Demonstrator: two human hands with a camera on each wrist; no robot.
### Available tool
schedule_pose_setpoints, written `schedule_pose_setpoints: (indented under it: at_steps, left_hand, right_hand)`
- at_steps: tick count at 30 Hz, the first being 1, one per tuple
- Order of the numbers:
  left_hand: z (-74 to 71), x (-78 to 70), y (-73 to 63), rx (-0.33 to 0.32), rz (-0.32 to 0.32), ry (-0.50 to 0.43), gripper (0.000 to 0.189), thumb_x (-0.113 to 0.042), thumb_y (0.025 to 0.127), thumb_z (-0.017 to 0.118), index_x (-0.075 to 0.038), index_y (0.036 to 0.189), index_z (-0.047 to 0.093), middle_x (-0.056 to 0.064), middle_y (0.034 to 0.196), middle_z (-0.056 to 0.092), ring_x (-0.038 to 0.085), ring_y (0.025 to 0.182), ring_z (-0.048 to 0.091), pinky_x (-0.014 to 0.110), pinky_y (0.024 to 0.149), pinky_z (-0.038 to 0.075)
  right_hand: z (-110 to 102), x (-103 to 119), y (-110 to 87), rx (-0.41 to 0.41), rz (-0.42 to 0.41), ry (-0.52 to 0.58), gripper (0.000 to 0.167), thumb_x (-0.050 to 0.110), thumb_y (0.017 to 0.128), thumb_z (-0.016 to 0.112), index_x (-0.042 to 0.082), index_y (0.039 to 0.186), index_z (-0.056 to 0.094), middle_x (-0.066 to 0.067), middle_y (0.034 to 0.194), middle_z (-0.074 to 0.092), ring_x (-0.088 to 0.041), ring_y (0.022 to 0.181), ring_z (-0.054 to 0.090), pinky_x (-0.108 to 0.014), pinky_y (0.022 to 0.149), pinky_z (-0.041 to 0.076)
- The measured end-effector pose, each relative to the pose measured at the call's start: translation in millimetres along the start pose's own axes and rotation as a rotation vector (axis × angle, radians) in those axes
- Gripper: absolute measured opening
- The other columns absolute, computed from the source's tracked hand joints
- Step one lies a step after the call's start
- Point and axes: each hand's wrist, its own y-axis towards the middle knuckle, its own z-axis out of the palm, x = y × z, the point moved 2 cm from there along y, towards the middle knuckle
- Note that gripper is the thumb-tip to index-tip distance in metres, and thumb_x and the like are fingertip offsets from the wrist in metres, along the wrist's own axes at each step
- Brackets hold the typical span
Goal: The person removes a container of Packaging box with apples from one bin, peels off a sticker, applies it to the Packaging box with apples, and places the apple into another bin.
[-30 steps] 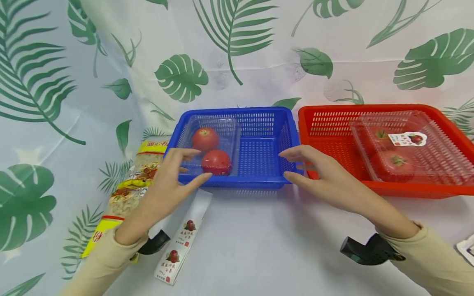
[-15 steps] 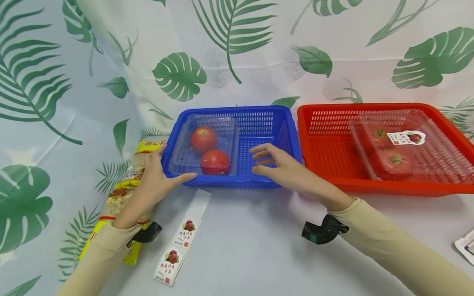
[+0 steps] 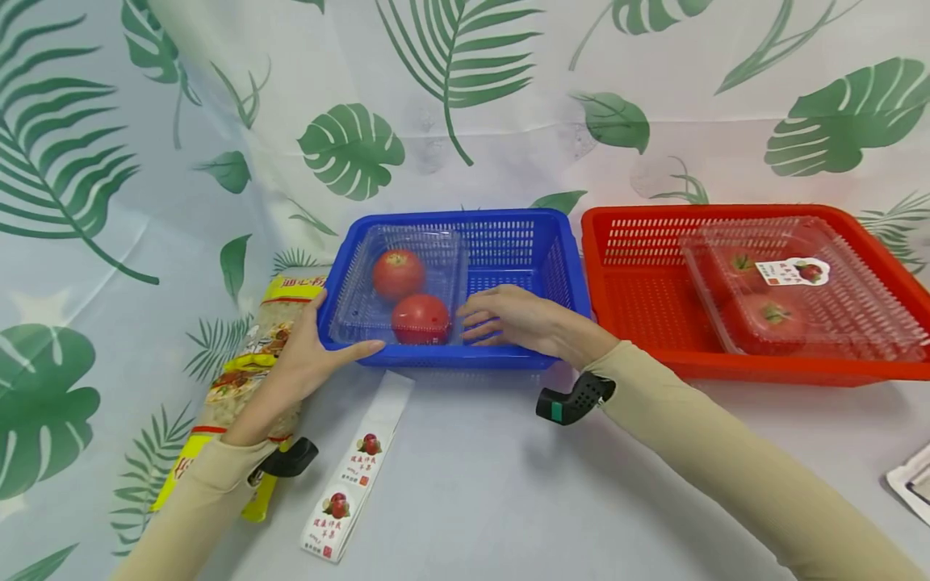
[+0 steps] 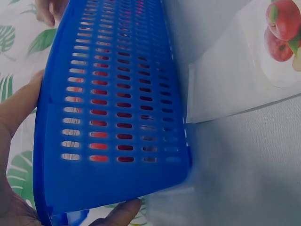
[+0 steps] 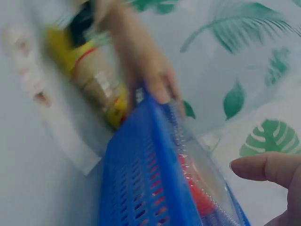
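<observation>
A blue plastic basket (image 3: 501, 353) holds a clear clamshell box (image 3: 450, 242) with two round red fruits (image 3: 420, 319) showing through it. My left hand (image 3: 301, 347) grips the basket's front left corner, its thumb along the front rim and its fingers round the left side. In the left wrist view, the thumb and a fingertip lie against the slotted blue wall. My right hand (image 3: 508, 316) reaches over the front rim into the basket, its bent fingers close to the right side of the clamshell box. Nothing shows between those fingers.
To the right stands a red basket (image 3: 654, 363) with a labelled clear box (image 3: 857, 298) of tomatoes. A strip of apple stickers (image 3: 356, 476) lies in front of the blue basket. Yellow-ended food packets (image 3: 240, 387) lie beside my left forearm. A white-edged object (image 3: 908, 484) is at the right edge.
My left hand has moved left and down onto the blue basket's corner and stayed there. My right hand has moved left from the basket's right side to beside the clamshell box.
</observation>
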Motion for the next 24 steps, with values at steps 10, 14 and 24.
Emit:
schedule_pose_setpoints:
  at_steps: [10, 14, 24]
  left_hand:
    - [-0.6, 2.0, 1.6, 0.008, -0.018, 0.024, 0.121, -0.047, 0.088, 0.082, -0.007, 0.168, 0.001, 0.024, 0.171, 0.016, 0.044, 0.155, 0.022, 0.065, 0.123, 0.023]
    - [0.4, 1.5, 2.2, 0.014, -0.019, 0.023, 0.122, -0.049, 0.088, 0.082, -0.007, 0.168, 0.000, 0.024, 0.171, 0.015, 0.043, 0.155, 0.022, 0.064, 0.123, 0.023]
    - [-0.7, 1.1, 1.3, 0.003, -0.028, 0.037, 0.124, -0.051, 0.086, 0.083, -0.007, 0.168, 0.001, 0.023, 0.172, 0.015, 0.043, 0.156, 0.020, 0.063, 0.124, 0.022]
  right_hand:
    - [13, -2, 24.6, -0.046, 0.132, -0.038, 0.064, 0.030, 0.099, 0.066, 0.001, 0.151, 0.044, -0.014, 0.125, 0.050, -0.028, 0.107, 0.056, -0.039, 0.104, 0.047]
    - [16, -3, 29.5, -0.067, 0.162, -0.079, 0.057, 0.033, 0.098, 0.066, 0.004, 0.144, 0.051, -0.009, 0.106, 0.053, -0.023, 0.095, 0.056, -0.034, 0.092, 0.047]
    - [22, -1, 27.5, -0.157, 0.048, -0.066, 0.047, 0.029, 0.101, 0.064, -0.001, 0.135, 0.054, -0.007, 0.109, 0.055, -0.021, 0.096, 0.057, -0.033, 0.088, 0.055]
